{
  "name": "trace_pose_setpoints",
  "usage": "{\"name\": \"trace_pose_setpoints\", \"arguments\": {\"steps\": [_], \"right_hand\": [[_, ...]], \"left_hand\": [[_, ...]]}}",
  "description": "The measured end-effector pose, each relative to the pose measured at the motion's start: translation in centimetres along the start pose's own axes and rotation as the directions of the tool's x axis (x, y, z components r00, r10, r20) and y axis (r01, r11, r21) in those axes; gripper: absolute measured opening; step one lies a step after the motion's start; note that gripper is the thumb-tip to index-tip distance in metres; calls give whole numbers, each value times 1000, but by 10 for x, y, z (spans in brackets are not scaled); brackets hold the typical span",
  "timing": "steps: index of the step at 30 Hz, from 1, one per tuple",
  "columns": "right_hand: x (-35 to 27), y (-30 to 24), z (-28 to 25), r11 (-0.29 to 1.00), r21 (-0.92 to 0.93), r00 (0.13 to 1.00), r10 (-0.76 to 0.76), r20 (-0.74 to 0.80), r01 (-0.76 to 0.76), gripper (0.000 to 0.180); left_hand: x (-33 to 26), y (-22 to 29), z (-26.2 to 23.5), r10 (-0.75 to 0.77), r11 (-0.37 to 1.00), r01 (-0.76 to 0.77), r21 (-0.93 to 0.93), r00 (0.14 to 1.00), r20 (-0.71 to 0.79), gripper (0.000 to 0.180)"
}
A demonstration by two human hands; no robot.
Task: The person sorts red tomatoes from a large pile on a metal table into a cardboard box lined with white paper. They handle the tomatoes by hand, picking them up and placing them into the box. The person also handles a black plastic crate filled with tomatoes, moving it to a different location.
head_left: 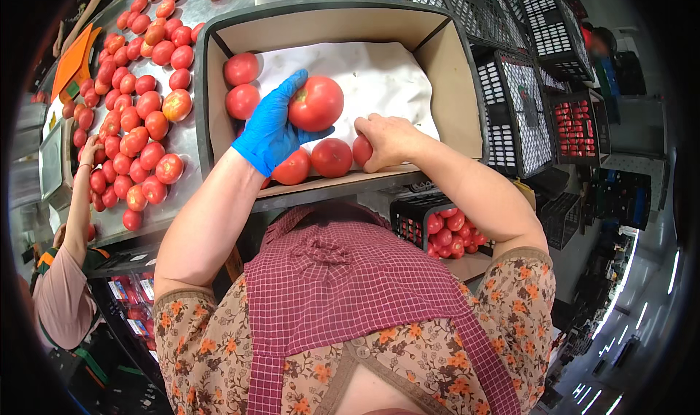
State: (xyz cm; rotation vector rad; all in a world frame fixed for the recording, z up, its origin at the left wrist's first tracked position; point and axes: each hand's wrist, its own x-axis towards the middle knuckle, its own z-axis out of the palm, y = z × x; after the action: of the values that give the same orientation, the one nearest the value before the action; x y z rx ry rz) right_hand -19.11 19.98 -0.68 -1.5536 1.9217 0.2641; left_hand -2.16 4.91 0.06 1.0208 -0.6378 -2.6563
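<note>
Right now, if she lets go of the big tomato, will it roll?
Probably a little: the big tomato is round and smooth, held by the left hand over flat white paper. The box walls would likely stop it. Squeezing hard might bruise it.

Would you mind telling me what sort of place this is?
Probably a produce packing or sorting facility: loose tomatoes cover a metal table, a paper-lined cardboard box is being filled, and black plastic crates stand nearby.

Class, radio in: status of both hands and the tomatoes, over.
Left hand, blue glove, holding large tomato over box. Right hand bare, on small tomato. Nothing blocking.
</note>
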Motion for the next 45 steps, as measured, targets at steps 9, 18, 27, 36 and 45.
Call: {"name": "trace_pose_setpoints", "arguments": {"steps": [9,18,27,36,45], "right_hand": [[-13,19,-33,469,696,820,-120,-560,544,74],[6,1,-42,481,704,850,-231,-474,523,88],[35,-41,0,891,20,886,-453,96,453,63],[15,-4,-34,761,438,837,-245,-489,479,71],[1,-10,-28,-226,905,913,-114,-391,360,48]], "left_hand": [[5,3,-6,-178,929,141,341,981,80,44],[-4,7,-8,-226,970,192,146,938,262,51],[-2,12,-7,29,996,-41,79,988,149,52],[7,26,-15,111,991,-99,-89,984,140,58],[-1,25,-6,22,997,-7,-75,978,205,59]]}}
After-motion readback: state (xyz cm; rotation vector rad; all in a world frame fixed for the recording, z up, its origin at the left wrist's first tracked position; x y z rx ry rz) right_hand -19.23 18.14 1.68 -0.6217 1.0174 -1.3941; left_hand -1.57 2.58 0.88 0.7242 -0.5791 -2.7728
